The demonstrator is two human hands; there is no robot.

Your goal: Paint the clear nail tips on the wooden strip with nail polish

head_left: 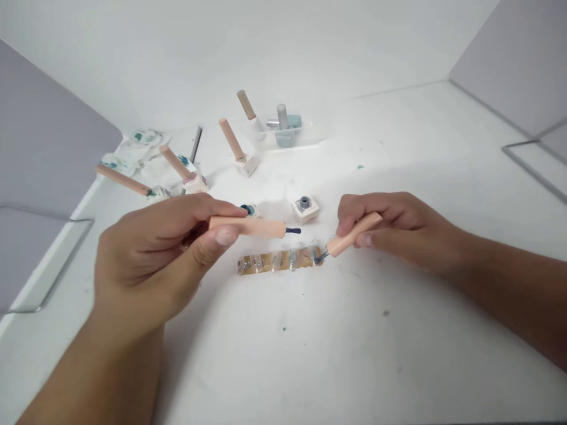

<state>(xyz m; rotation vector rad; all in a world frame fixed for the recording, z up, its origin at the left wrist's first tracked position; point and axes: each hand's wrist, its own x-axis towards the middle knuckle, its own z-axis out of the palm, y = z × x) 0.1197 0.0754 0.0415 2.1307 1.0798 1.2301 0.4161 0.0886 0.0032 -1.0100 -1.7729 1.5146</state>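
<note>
Between the thumb and fingers of my left hand [163,248] is a nail polish brush [261,227] with a peach cap, its dark bristles pointing right. My right hand [385,227] pinches a second peach-capped nail polish brush [352,235]. Its grey-coated tip meets or hovers just over the rightmost clear nail tip; I cannot tell which. Several clear nail tips [275,260] sit in a row on a brown strip [266,268]. Behind them stands an uncapped bottle with a grey neck [305,208]. Another uncapped bottle with dark teal polish [252,210] is partly hidden by my left hand.
Capped polish bottles with long peach handles stand at the left [195,182] and the back [245,165]. A clear tray [305,139] at the back holds teal and silver bottles. Stained tissues [137,150] lie at the far left. Grey panels [39,136] flank the white table [336,354].
</note>
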